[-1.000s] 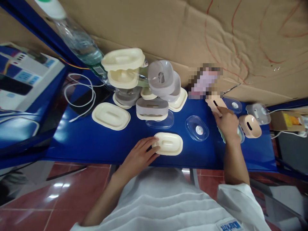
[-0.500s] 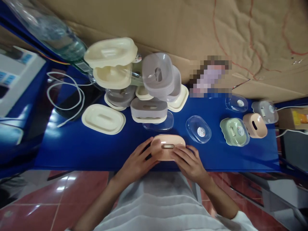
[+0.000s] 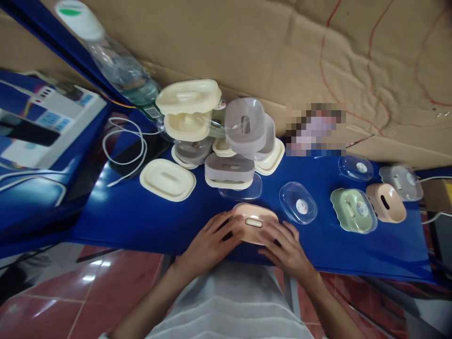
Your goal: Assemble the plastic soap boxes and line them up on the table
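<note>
A pink oval soap-box piece (image 3: 254,222) with a slot in its top sits near the front edge of the blue table (image 3: 134,216). My left hand (image 3: 208,242) grips its left side with curled fingers. My right hand (image 3: 286,247) presses on its right side, fingers bent over it. Whatever lies under the pink piece is hidden. A clear oval lid (image 3: 298,203) with a round sticker lies just right of my hands.
A heap of cream and grey box parts (image 3: 219,134) stands behind, with a cream tray (image 3: 167,179) to its left. Green (image 3: 353,210), pink (image 3: 386,202) and clear boxes sit at the right. A water bottle (image 3: 116,66), white cable (image 3: 125,148) and cardboard wall (image 3: 318,56) are behind.
My right hand came back from the far right with a pink piece and set it over the cream tray by my left hand. Both hands now hold it.
</note>
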### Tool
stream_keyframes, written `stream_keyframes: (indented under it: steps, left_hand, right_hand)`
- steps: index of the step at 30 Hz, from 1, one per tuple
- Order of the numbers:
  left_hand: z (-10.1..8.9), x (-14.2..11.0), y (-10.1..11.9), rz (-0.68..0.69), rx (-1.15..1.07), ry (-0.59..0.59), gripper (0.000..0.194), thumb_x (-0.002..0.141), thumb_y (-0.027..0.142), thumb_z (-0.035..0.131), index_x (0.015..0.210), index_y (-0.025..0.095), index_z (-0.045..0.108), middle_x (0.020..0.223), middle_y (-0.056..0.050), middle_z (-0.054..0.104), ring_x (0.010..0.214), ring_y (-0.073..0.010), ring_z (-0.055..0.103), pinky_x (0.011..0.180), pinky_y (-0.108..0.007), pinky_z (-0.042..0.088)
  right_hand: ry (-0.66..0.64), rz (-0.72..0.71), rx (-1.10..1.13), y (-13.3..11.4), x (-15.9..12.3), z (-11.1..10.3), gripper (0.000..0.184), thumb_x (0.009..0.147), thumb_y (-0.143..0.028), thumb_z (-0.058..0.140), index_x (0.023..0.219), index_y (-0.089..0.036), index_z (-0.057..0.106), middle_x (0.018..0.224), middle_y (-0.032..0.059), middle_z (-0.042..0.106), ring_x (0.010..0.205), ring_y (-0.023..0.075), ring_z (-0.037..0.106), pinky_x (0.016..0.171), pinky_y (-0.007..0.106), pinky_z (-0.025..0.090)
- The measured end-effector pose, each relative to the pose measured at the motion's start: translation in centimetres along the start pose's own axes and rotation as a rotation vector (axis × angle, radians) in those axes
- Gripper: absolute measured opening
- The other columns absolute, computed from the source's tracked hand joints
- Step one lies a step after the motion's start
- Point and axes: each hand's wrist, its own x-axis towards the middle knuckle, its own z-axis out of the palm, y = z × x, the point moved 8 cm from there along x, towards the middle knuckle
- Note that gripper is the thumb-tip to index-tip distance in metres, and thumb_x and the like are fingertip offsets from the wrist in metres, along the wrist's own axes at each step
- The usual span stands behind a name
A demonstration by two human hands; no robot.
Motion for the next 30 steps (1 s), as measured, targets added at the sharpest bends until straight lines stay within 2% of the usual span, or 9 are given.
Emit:
stream_keyframes:
  steps: [5,7,9,11,13,17,22,26,30]
  left_hand:
    - [-0.9,-0.5,-0.5,-0.066,-0.01,0.029,0.023,0.101,0.025,0.072,0.124,0.022,0.072,0.148,-0.013,0.067,0.145,-0.0326,0.057,0.114,-0.052,0.059]
    - [-1.0,-0.6,-0.8,-0.102,-0.053,0.05,0.021,0.1,0.02,0.073,0.12,0.021,0.072,0.149,-0.014,0.065,0.146,-0.0317,0.056,0.115,-0.051,0.058]
    - [-0.8,-0.5,-1.1,-0.135,-0.114,0.06,0.027,0.099,0.019,0.073,0.126,0.023,0.07,0.148,-0.014,0.064,0.146,-0.0309,0.056,0.117,-0.05,0.057]
    - [-0.4,-0.4,-1.5,-0.186,-0.193,0.067,0.043,0.1,0.022,0.073,0.141,0.025,0.063,0.149,-0.014,0.062,0.145,-0.0302,0.058,0.118,-0.05,0.057]
    - [0.3,-0.4,-2.1,-0.261,-0.283,0.069,0.063,0.1,0.025,0.074,0.157,0.03,0.048,0.156,-0.015,0.056,0.147,-0.0304,0.057,0.119,-0.051,0.056]
    - [1.7,-0.6,-2.9,-0.361,-0.416,0.03,0.088,0.097,0.029,0.078,0.169,0.037,0.026,0.168,-0.015,0.043,0.156,-0.0323,0.048,0.125,-0.053,0.049]
    - [2.2,-0.4,-2.6,-0.371,-0.44,0.01,0.095,0.098,0.028,0.077,0.171,0.037,0.018,0.167,-0.015,0.046,0.157,-0.0317,0.046,0.127,-0.052,0.046]
    - [2.3,-0.5,-2.5,-0.389,-0.418,0.003,0.094,0.098,0.029,0.077,0.171,0.038,0.018,0.162,-0.015,0.049,0.153,-0.0323,0.05,0.125,-0.053,0.048]
    - [2.5,-0.7,-2.5,-0.381,-0.425,-0.004,0.089,0.098,0.03,0.076,0.17,0.039,0.024,0.159,-0.014,0.05,0.15,-0.0312,0.054,0.123,-0.052,0.051]
  right_hand:
    - [0.049,0.394,-0.15,8.0,-0.7,-2.2,0.075,0.103,-0.051,0.067,0.17,-0.034,0.036,0.18,0.0148,0.025,0.165,0.047,0.025,0.124,0.074,0.032]
    - [0.044,0.456,-0.167,10.2,-0.7,-2.6,0.076,0.103,-0.054,0.065,0.17,-0.033,0.036,0.179,0.017,0.026,0.163,0.048,0.028,0.123,0.077,0.032]
    - [0.091,0.472,-0.147,11.0,-0.6,-3.3,0.075,0.101,-0.054,0.069,0.167,-0.031,0.041,0.174,0.0186,0.038,0.156,0.045,0.043,0.121,0.072,0.039]
    - [0.16,0.458,-0.066,10.5,-0.3,-4.2,0.073,0.101,-0.05,0.072,0.165,-0.031,0.044,0.169,0.0177,0.045,0.15,0.0402,0.052,0.12,0.065,0.047]
    - [0.182,0.364,0.049,8.6,0.4,-4.6,0.074,0.1,-0.046,0.073,0.166,-0.032,0.043,0.169,0.016,0.045,0.151,0.0375,0.051,0.119,0.061,0.05]
    - [0.031,0.05,0.131,2.7,2.4,-3.2,0.079,0.098,-0.047,0.077,0.167,-0.034,0.042,0.172,0.0136,0.041,0.155,0.0378,0.047,0.119,0.059,0.05]
    - [-0.07,-0.004,0.059,-0.1,3.9,-0.5,0.075,0.099,-0.047,0.075,0.166,-0.033,0.044,0.173,0.0141,0.04,0.157,0.0371,0.043,0.12,0.058,0.05]
    - [-0.066,-0.025,0.001,-0.5,3.8,0.1,0.075,0.1,-0.043,0.075,0.167,-0.032,0.042,0.175,0.016,0.037,0.158,0.0388,0.04,0.119,0.058,0.051]
    - [-0.057,-0.057,-0.026,-0.8,3.3,0.1,0.068,0.098,-0.041,0.077,0.161,-0.031,0.052,0.175,0.0168,0.035,0.156,0.0404,0.042,0.115,0.058,0.053]
